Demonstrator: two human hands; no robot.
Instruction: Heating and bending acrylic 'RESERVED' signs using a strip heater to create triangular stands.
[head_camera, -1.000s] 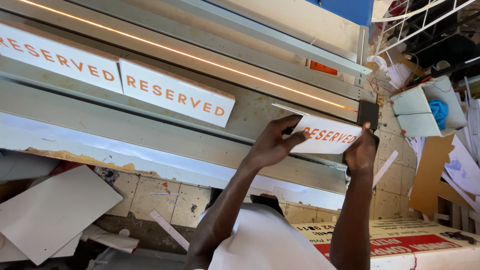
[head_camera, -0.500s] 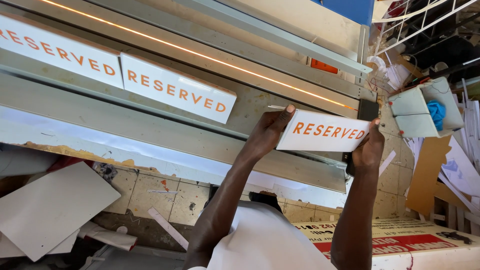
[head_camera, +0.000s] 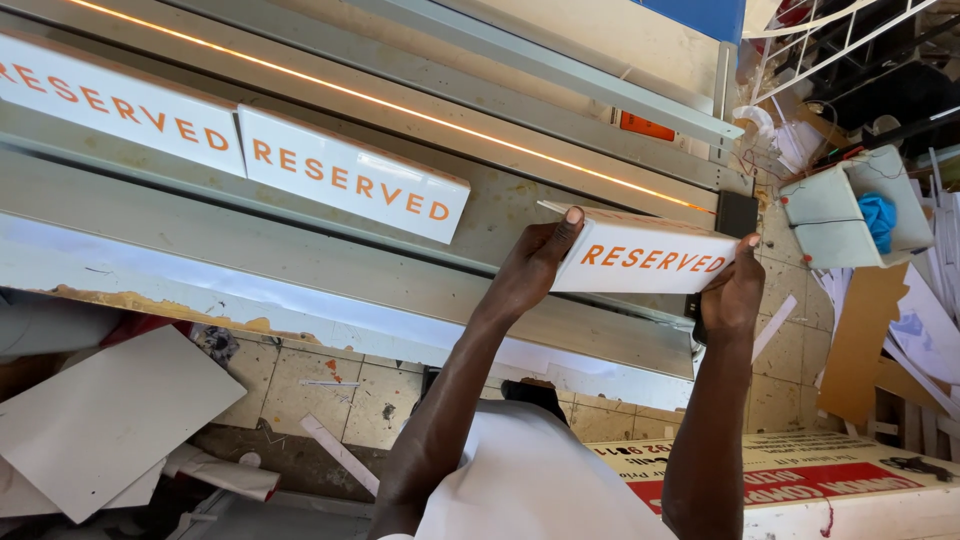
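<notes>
Gripping a white sign with orange lettering (head_camera: 645, 258) at both ends, the left hand (head_camera: 530, 268) has its fingers wrapped on the near end with the thumb up over the top edge, and the right hand (head_camera: 735, 295) clamps the far end. The sign is held tilted just above the grey metal bench (head_camera: 300, 250). Two matching white signs (head_camera: 352, 184) lie end to end on that bench, well apart from the held one. White board offcuts (head_camera: 100, 415) lie on the tiled floor below the bench.
</notes>
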